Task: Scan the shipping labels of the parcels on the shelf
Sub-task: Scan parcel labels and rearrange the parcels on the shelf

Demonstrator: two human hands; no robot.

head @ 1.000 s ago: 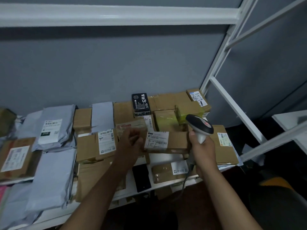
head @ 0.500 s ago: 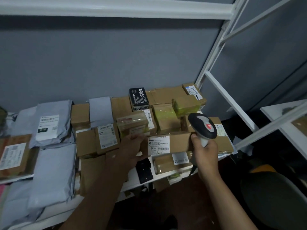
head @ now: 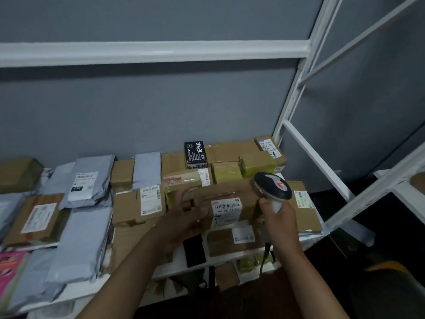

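My left hand (head: 184,217) grips the left end of a long brown cardboard parcel (head: 227,192) and holds it tilted above the shelf, its white shipping label (head: 226,209) with a barcode turned toward me. My right hand (head: 279,219) grips the handle of a grey and black barcode scanner (head: 273,186), whose head sits at the parcel's right end, just right of the label. The scanner's cable hangs down below my right hand. Many more cardboard boxes and grey mailer bags lie on the white shelf (head: 174,269).
A black box with white writing (head: 195,153) stands at the back. Yellow-green taped boxes (head: 255,165) sit behind the scanner. Grey mailers (head: 80,240) and a labelled box (head: 36,217) fill the left side. White shelf uprights (head: 296,88) rise at the right; a flat black item (head: 195,250) lies near the front edge.
My left hand has lifted and tipped the long parcel so its label faces me more squarely. The scanner stays at the parcel's right end. My view has tilted downward.
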